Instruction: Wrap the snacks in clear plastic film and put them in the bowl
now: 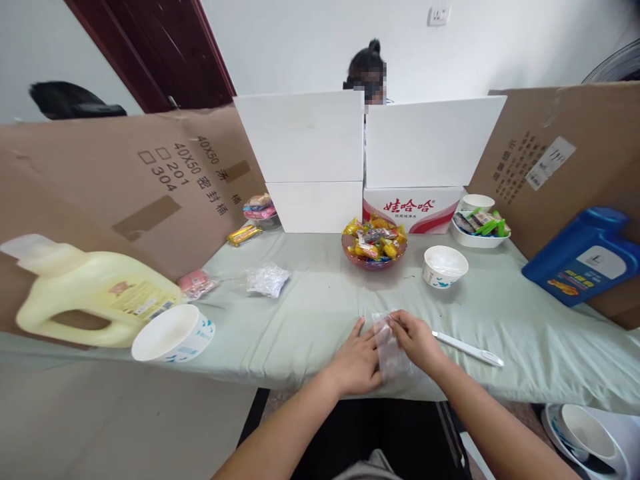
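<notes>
With the right grip (414,339) pinched, in the head view, holds the far end of a clear plastic bag (388,353); spreads the left grip (356,360) palm-down on the bench (300,320), touching the bag's left edge. Has the bag between both, long axis pointing away from the body, with forearms angled inward and a slim white tool (470,349) just right.

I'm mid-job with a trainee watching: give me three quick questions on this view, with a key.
1. What do the left hand and right hand both touch?
2. True or false: the white-handled tool lies to the right of the right hand.
3. Fill in: the wrappers in the reddish bowl are mostly ____.

Key: 1. Clear plastic. 2. True. 3. Yellow.
</notes>
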The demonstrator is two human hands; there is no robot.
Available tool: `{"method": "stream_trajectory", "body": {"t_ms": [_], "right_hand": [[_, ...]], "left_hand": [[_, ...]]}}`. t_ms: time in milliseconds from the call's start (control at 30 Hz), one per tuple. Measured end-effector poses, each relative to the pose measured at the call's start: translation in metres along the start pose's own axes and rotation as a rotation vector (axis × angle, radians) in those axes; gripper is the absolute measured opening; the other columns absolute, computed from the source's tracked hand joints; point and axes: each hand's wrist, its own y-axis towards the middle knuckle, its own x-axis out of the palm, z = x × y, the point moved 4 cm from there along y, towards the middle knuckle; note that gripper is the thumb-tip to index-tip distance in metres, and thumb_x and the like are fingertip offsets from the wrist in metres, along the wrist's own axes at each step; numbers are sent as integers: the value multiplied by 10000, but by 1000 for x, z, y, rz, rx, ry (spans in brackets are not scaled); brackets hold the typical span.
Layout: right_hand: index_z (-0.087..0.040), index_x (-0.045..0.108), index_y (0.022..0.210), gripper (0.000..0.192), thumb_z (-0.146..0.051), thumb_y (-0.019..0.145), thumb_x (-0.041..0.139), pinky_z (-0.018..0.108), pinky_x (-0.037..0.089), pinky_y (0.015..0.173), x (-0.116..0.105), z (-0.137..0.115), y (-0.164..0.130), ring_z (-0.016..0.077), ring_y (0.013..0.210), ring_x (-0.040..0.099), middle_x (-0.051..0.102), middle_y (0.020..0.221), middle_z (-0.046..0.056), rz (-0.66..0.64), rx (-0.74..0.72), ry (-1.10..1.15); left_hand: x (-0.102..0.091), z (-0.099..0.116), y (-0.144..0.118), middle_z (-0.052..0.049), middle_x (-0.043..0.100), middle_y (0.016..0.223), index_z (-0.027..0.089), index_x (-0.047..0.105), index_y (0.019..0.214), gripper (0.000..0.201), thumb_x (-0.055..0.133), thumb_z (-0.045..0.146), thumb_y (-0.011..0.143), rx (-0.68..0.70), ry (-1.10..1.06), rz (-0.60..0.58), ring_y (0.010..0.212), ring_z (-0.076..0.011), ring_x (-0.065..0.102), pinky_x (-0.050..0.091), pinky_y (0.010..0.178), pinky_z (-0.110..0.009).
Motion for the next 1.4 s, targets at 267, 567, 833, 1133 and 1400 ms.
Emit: {"method": "stream_trajectory", "body": {"t_ms": [267,567,833,1133,1400], "right_hand": [[-197,610,850,237,-333,894,421,277,385,636,22,16,25,192,708,609,666,762,54,157,68,-192],[-204,594,888,274,-341,917,359,298,411,686,28,17,19,211,787,622,669,870,81,250,72,-196],[-187,570,1054,346,-423,922,354,279,446,549,11,27,16,169,583,623,667,719,23,131,172,3],[-221,412,1356,575,-333,820,588,238,454,577,4,26,-44,103,604,540,607,761,-40,-277,112,333],[-270,386,1376,640,-236,770,589,260,489,579,6,29,-57,81,590,521,591,1173,52,-131,45,320]], "left_hand": [[0,-1,2,-50,573,1333,287,566,1259,401,564,419,881,-62,-68,19,1352,-275,384,76,1181,-552],[-5,-18,-11,-94,595,1274,212,459,1323,412,399,176,917,-195,-296,304,1219,-223,524,429,1045,-446],[-1,-14,0,-77,566,1316,209,542,1270,337,446,287,957,-207,-120,198,1313,-271,416,386,1067,-490],[5,-14,0,-83,518,1367,218,491,1328,408,492,302,929,-237,-31,174,1316,-276,399,373,1062,-489],[5,-15,1,-87,498,1378,210,448,1359,439,476,319,935,-240,-11,147,1312,-285,395,365,1066,-490]]}}
